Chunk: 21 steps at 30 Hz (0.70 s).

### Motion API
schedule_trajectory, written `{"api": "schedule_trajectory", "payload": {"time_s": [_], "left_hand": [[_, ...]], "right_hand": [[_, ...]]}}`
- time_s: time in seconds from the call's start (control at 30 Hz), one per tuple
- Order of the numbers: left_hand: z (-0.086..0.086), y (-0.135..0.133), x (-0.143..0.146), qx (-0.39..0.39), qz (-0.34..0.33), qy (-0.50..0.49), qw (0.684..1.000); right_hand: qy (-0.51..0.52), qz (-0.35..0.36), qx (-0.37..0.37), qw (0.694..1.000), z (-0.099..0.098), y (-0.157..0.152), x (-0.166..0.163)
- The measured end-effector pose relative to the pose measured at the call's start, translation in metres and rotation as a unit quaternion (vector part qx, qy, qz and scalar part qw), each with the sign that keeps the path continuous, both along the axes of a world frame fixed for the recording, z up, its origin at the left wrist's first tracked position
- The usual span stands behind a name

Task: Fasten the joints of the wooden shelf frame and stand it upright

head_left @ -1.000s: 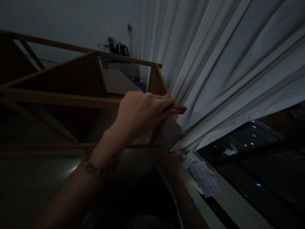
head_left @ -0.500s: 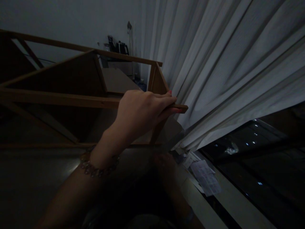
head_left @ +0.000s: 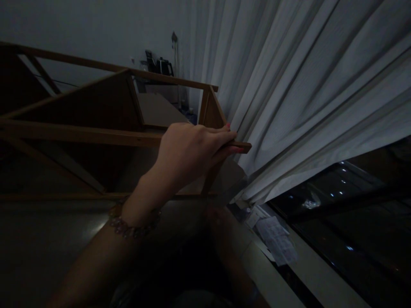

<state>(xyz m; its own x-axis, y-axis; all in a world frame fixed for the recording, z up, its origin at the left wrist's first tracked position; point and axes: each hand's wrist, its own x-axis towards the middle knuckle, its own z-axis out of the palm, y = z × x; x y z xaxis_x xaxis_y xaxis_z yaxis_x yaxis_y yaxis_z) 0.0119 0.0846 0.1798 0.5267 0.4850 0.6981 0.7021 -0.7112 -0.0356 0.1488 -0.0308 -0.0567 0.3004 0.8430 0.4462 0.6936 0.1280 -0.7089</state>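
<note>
A wooden shelf frame [head_left: 77, 133] with several dark boards in it lies on its side across the left and middle of the view. My left hand [head_left: 189, 147], a beaded bracelet on its wrist, is closed round the end of its nearest upper rail. The rail's tip sticks out past the fingertips. Lower down, close to the bottom corner of the frame, is my right hand [head_left: 221, 224]. It is dim and smeared, so its fingers and anything in them cannot be made out.
A long white curtain [head_left: 272, 94] hangs at the right beside a dark window pane [head_left: 362, 214]. Papers [head_left: 278, 241] lie on the floor below it. Behind the frame stand a black kettle [head_left: 163, 66] and a pale board or box [head_left: 159, 107].
My left hand keeps its hold on the rail, with hardly any shift. My right hand has moved slightly near the frame's bottom corner, still blurred.
</note>
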Motion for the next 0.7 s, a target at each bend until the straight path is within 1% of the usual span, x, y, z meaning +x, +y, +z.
{"api": "schedule_trajectory", "payload": {"time_s": [0.1, 0.2, 0.33, 0.4, 0.47, 0.53, 0.57, 0.63, 0.7], "left_hand": [[0.000, 0.000, 0.000, 0.001, 0.004, -0.003, 1.000], [0.001, -0.001, 0.000, -0.006, -0.001, -0.002, 1.000], [0.001, 0.000, 0.000, -0.007, -0.004, -0.003, 1.000], [0.001, 0.000, -0.001, -0.002, -0.003, 0.000, 1.000], [0.001, 0.000, -0.001, 0.002, -0.002, 0.004, 1.000], [0.000, 0.001, -0.001, 0.010, -0.003, 0.001, 1.000], [0.000, 0.001, -0.001, 0.015, -0.004, -0.001, 1.000], [-0.001, 0.002, 0.000, 0.026, -0.008, -0.004, 1.000], [-0.002, 0.003, 0.001, 0.032, -0.013, -0.005, 0.999]], "right_hand": [[-0.068, 0.023, 0.042, 0.997, -0.008, 0.006, 0.017], [-0.137, 0.082, 0.073, 0.984, -0.016, 0.013, 0.032], [-0.220, 0.188, 0.097, 0.952, -0.024, 0.025, 0.047], [-0.253, 0.237, 0.102, 0.932, -0.023, 0.030, 0.055], [-0.282, 0.280, 0.101, 0.912, -0.018, 0.035, 0.065], [-0.320, 0.318, 0.098, 0.887, -0.009, 0.040, 0.075], [-0.346, 0.338, 0.099, 0.870, -0.004, 0.043, 0.079], [-0.416, 0.375, 0.120, 0.820, 0.008, 0.049, 0.086], [-0.470, 0.402, 0.162, 0.769, 0.019, 0.055, 0.089]]}}
